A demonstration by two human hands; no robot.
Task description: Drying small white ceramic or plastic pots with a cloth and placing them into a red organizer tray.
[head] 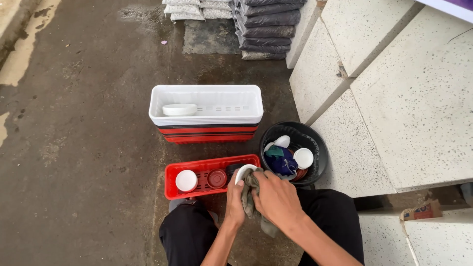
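Note:
My left hand grips a small white saucer over the right end of a red rectangular tray on the floor. Pressed against that saucer is a grey-green rag, which my right hand holds bunched. In the red tray lie a white saucer and a red saucer. I am crouched, with my knees in dark trousers at the bottom of the view.
A black bucket to the right holds white and red saucers and a blue cloth. A stack of white, black and red trays stands ahead, with a white saucer inside. Speckled stone steps rise on the right. Filled sacks are stacked at the back.

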